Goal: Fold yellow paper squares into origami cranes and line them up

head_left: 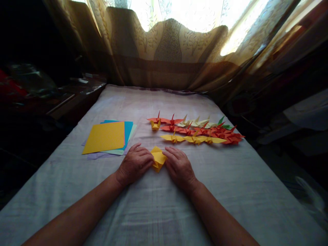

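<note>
Both the left hand and right hand pinch the folded yellow paper flat on the cloth-covered counter; uneven pressure could skew the crease, though the dim view probably hides the exact fingertip placement.

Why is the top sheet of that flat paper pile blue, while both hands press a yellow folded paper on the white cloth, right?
Not quite: the head view shows the top sheet of the flat paper stack is yellow, with blue only peeking out beneath. Both the left hand and right hand do press the yellow folded paper piece.
</note>
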The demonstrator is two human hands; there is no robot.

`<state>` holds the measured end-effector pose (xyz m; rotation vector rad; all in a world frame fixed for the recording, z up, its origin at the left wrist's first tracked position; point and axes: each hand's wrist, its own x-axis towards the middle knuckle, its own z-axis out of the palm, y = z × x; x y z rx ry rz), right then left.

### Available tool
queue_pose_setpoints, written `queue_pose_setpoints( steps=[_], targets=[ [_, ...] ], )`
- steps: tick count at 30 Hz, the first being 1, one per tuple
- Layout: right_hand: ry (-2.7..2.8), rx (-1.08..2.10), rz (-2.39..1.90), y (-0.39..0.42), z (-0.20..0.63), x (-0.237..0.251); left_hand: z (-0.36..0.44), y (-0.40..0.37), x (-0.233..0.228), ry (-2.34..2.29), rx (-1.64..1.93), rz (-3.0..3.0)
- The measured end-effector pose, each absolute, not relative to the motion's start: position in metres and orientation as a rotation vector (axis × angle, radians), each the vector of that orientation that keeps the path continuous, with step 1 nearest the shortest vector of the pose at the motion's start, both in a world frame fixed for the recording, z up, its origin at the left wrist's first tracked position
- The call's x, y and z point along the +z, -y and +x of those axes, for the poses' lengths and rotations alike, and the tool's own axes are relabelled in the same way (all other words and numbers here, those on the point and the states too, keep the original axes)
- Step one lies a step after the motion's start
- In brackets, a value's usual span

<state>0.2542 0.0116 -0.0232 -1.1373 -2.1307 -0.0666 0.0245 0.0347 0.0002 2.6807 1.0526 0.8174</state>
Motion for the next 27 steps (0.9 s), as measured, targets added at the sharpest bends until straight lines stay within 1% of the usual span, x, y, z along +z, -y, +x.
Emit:
queue_pose_setpoints(
  steps=[3, 7, 11, 18, 24, 27],
  targets=[
    [2.099, -0.164, -1.094, -0.007, 0.250, -0.014, 0.024, -0.034, 0.002, -1.106, 0.804, 2.600],
    [2.030, -0.129, -1.018, 0.000, 0.247, -0.003, 0.024, -0.034, 0.003, -1.161, 0.820, 2.462],
    [2.130, -0.131, -0.969, 0.004, 0.244, 0.001, 0.025, -0.034, 0.003, -1.188, 0.824, 2.345],
    [2.153, -0.112, -1.148, 0.003, 0.244, -0.003, 0.025, -0.036, 0.004, -1.192, 0.833, 2.316],
    [2.175, -0.067, -1.229, 0.003, 0.244, -0.004, 0.028, -0.033, 0.001, -1.293, 0.815, 2.511],
    [2.182, -0.074, -1.265, 0.003, 0.243, -0.004, 0.028, -0.032, -0.002, -1.383, 0.872, 2.540]
  ],
)
